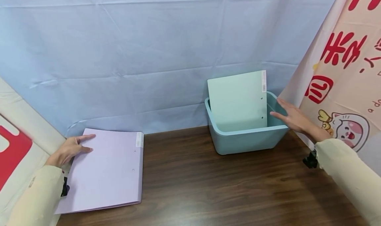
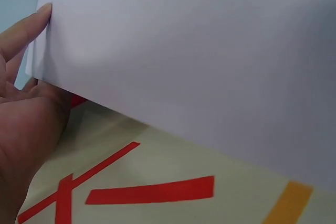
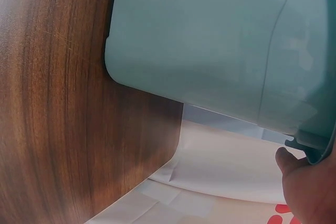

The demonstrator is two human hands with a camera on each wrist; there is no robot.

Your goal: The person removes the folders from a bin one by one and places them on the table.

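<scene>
At the left, a light purple folder (image 1: 110, 173) lies on the table. My left hand (image 1: 69, 150) grips its left edge near the far corner, with two fingers stretched over the cover. In the left wrist view the edge of the folder (image 2: 173, 66) sits in the hand (image 2: 29, 124); part of the hand is behind it. A pale green folder (image 1: 238, 98) stands tilted in a light blue bin (image 1: 250, 143). My right hand (image 1: 294, 116) is at the bin's right side, fingers extended. In the right wrist view its thumb (image 3: 287, 160) is beside the bin's rim.
The dark wooden table (image 1: 184, 179) spans the front. A blue cloth backdrop (image 1: 148, 54) hangs behind. Printed cloth panels stand on the left (image 1: 21, 153) and right (image 1: 342, 70), the right one close to the bin.
</scene>
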